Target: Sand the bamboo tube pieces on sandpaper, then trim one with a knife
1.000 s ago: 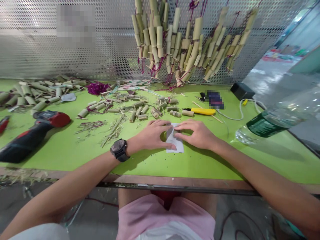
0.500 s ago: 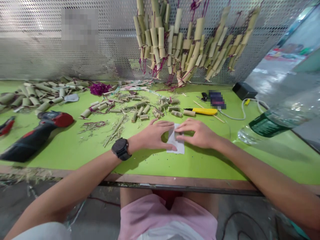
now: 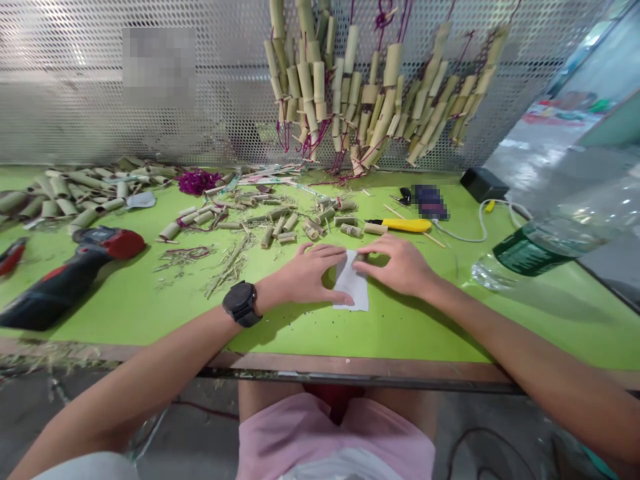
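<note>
One wide-spread left hand (image 3: pixel 307 275) is steadying paper (image 3: pixel 354 288) from nine o'clock, ideally lightly, the nearly pinched right hand (image 3: pixel 401 267) hovering around two, its hold unclear.

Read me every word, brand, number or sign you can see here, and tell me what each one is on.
No text can be read.
Green label on the bottle: pale lettering, too blurred to read.
Watch: nothing on its dark face can be made out.
Drill: no markings clear enough to read.
Paper: no writing shows on the uncovered part.
</note>
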Demonstrator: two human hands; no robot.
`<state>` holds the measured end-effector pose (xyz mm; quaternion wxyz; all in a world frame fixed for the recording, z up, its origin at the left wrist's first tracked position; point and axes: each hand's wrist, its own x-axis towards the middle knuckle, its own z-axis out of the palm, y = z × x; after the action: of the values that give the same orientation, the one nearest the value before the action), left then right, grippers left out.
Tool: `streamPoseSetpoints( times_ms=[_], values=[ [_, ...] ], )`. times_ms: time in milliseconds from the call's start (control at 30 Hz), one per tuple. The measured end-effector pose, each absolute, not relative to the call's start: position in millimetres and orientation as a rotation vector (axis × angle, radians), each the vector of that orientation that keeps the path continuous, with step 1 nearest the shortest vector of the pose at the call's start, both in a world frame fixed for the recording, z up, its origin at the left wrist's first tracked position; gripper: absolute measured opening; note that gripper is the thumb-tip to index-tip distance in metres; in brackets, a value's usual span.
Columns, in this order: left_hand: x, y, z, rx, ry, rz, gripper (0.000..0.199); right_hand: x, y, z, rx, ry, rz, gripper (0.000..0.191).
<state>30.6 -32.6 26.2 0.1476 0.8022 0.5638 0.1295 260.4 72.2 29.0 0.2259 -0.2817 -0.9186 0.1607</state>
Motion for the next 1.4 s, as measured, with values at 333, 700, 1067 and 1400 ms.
streamPoseSetpoints(
  times_ms=[333,700,1067,1400],
  values=[
    [32,-33,25,2.331,1.625,0.372,0.105,263,79,30,-0.74,-2.653,0.427,0.035],
    [32,-34,26,2.337,1.632,0.357,0.103,275,91,39,-0.574,-2.788,0.604,0.036],
    [30,-31,24,2.289,1.599,0.42,0.105,267,85,34,-0.806,-2.734,0.409,0.036],
    [30,-30,23,2.279,1.586,0.446,0.107,268,81,39,-0.738,-2.793,0.208,0.033]
  ],
)
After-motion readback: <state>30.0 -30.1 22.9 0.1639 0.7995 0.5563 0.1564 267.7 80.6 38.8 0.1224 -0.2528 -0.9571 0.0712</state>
